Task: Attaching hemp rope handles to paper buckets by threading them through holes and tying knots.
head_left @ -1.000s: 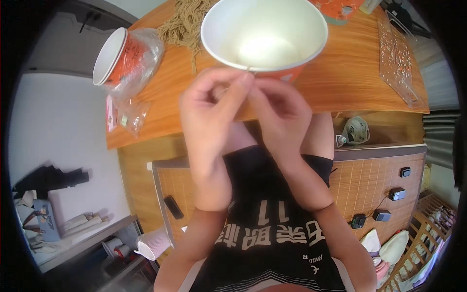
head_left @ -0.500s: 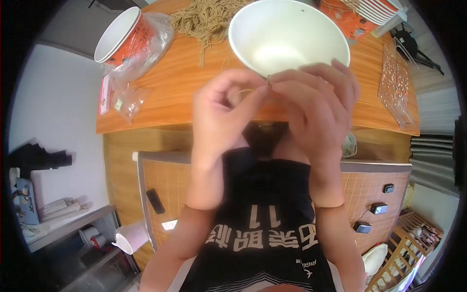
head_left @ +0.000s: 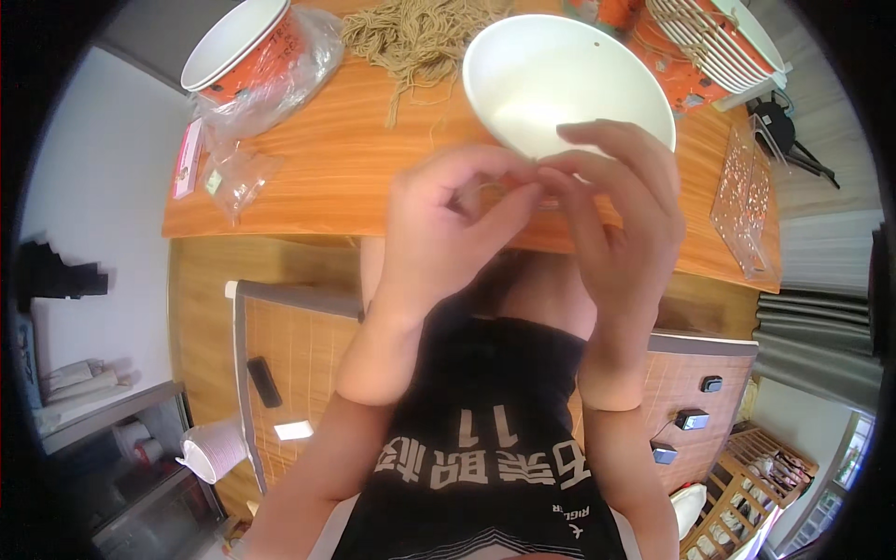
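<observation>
Right hand point(head_left: 633, 219) has spread its outer fingers over the paper bucket point(head_left: 537, 89).
Left hand point(head_left: 439, 224) pinches twine point(head_left: 487, 190) by the near rim, still the working spot; the right's hold, cannot tell.

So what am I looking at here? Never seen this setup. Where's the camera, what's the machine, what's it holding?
No machine: the grip is a person's bare left hand and right hand. The one view comes from a fisheye camera on that person's head, looking down, so straight edges bend.

Fingertips meet by the near rim of a white-lined tub, pinching what looks like thin cord; blur hides details.

Also on the wooden table: a tan cord pile, plastic-wrapped orange tubs at left, a tub stack at upper right, and a clear, speckled flat item at right.
</observation>
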`<move>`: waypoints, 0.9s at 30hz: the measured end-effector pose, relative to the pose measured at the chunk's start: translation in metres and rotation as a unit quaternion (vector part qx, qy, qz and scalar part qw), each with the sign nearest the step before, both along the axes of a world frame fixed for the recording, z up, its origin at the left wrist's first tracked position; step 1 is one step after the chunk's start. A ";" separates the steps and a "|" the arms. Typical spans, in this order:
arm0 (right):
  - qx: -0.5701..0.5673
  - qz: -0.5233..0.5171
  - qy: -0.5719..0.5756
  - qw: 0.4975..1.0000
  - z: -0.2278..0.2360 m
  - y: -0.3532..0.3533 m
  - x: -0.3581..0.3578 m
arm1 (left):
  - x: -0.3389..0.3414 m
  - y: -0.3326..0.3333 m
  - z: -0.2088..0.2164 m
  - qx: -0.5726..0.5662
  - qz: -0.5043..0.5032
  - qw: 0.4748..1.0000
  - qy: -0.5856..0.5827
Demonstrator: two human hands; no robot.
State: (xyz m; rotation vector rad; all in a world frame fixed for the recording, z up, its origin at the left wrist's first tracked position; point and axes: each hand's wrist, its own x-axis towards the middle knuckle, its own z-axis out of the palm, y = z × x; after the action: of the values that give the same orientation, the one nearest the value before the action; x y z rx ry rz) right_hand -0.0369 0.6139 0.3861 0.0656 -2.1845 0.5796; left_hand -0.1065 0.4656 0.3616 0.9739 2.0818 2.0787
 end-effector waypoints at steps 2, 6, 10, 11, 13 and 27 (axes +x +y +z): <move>0.025 0.010 0.011 1.000 -0.002 0.000 0.002 | 0.001 0.001 -0.003 0.022 0.001 1.000 -0.009; 0.062 0.031 0.027 0.997 -0.006 0.008 0.002 | -0.002 0.001 -0.004 0.023 0.005 1.000 0.008; 0.096 0.062 0.049 0.992 -0.002 0.011 -0.004 | -0.007 -0.005 -0.003 0.013 0.028 0.994 0.107; 0.104 0.070 0.061 0.990 0.001 0.011 -0.005 | -0.006 -0.006 -0.001 0.010 0.045 0.991 0.127; 0.092 0.076 0.053 0.991 0.006 0.010 -0.010 | -0.005 -0.006 0.003 0.009 0.064 0.987 0.148; -0.079 0.046 -0.132 0.987 0.022 0.001 -0.004 | -0.010 0.007 -0.007 0.030 0.151 0.965 0.214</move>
State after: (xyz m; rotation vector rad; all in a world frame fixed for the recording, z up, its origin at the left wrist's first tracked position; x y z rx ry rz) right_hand -0.0411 0.6149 0.4083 0.0055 -2.3918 0.8529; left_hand -0.1160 0.4726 0.3550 1.2855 2.5271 2.2411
